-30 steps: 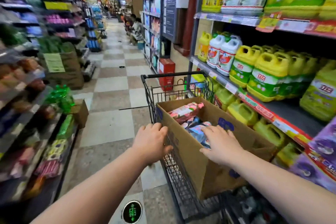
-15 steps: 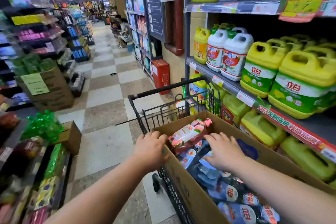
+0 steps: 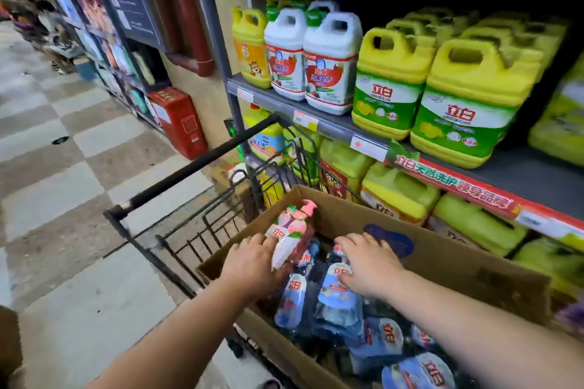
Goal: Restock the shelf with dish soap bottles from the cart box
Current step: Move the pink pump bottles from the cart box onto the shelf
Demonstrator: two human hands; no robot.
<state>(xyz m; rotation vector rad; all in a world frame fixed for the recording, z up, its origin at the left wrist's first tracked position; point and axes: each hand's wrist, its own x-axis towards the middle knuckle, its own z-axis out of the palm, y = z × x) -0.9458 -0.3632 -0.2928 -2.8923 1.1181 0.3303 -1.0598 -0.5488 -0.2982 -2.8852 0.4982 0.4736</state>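
Many blue soap bottles (image 3: 338,294) are packed in the cardboard box (image 3: 442,259) at lower right, so restocking is judged barely begun. One pink bottle (image 3: 292,232) is touched by the left hand (image 3: 252,265); whether its fingers (image 3: 265,241) grip it cannot be told. The right hand (image 3: 369,265) is spread flat over the blue bottles, holding nothing. "立白" is read on the bottles and on the yellow jugs (image 3: 467,104) on the shelf (image 3: 331,128) above.
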